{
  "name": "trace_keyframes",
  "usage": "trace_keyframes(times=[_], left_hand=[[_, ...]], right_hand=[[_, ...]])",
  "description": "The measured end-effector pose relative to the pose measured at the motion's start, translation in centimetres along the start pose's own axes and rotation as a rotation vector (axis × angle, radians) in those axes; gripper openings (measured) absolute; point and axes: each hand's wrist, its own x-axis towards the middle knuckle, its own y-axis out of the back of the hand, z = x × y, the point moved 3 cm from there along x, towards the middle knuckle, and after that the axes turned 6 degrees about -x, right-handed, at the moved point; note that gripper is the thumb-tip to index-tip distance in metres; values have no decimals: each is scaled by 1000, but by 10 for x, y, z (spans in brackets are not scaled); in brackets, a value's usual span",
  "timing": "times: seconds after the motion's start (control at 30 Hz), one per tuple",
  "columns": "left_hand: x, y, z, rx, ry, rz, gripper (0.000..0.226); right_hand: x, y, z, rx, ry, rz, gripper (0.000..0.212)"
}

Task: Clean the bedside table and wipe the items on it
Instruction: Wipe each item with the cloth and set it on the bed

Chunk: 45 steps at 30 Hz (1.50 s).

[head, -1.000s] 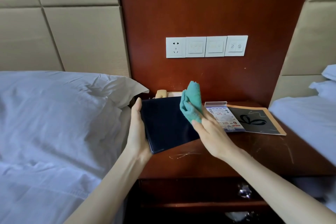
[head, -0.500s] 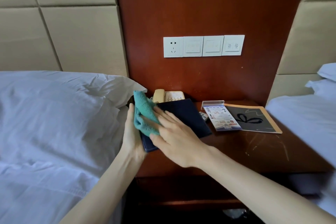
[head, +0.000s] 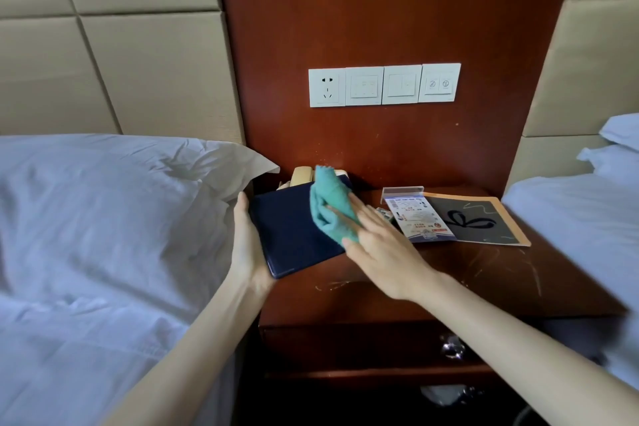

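Note:
A dark blue folder (head: 290,232) is held tilted over the left part of the brown bedside table (head: 449,280). My left hand (head: 247,249) grips the folder's left edge from the side and below. My right hand (head: 383,252) lies flat with straight fingers on a teal cloth (head: 328,204), pressing it against the folder's upper right area. A beige telephone (head: 302,176) shows behind the folder, mostly hidden by it.
A printed leaflet in a clear stand (head: 415,218) and a dark card with a ribbon drawing (head: 477,218) lie on the table's back right. White beds flank the table: a pillow (head: 138,183) at left, a mattress (head: 581,218) at right. A drawer knob (head: 453,348) sits below; wall switches (head: 383,85) are above.
The cloth under my right hand swept left across the folder to its left edge, then back to the right. My left hand kept its hold on the folder.

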Motion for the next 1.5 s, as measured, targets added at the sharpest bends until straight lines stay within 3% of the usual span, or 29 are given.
trace_keyframes(times=[0.1,0.3,0.47,0.6,0.73,0.83,1.03,1.2,1.4,1.5], left_hand=[[-5,-5,-5,10,48,-57,66],[-14,-8,-7,138,2,114,69],[-19,0,0,241,-15,238,58],[-26,18,16,407,-148,375,38],[-39,34,56,565,-261,408,40],[-56,54,97,714,-366,473,36],[-93,117,165,884,-518,645,44],[-114,166,212,959,-608,803,49],[-129,194,233,1168,-618,877,66],[-128,194,237,1281,-679,867,54]], right_hand=[[-10,1,20,68,-83,18,55],[-19,0,33,256,-269,124,50],[-16,0,38,530,-463,342,19],[-7,0,41,577,-533,378,18],[4,-4,48,647,-636,442,29],[15,-11,44,665,-699,434,18],[38,-29,12,839,-666,406,25],[40,-35,-10,814,-578,394,28],[34,-39,-11,805,-552,352,37],[31,-43,-8,829,-566,337,38]])
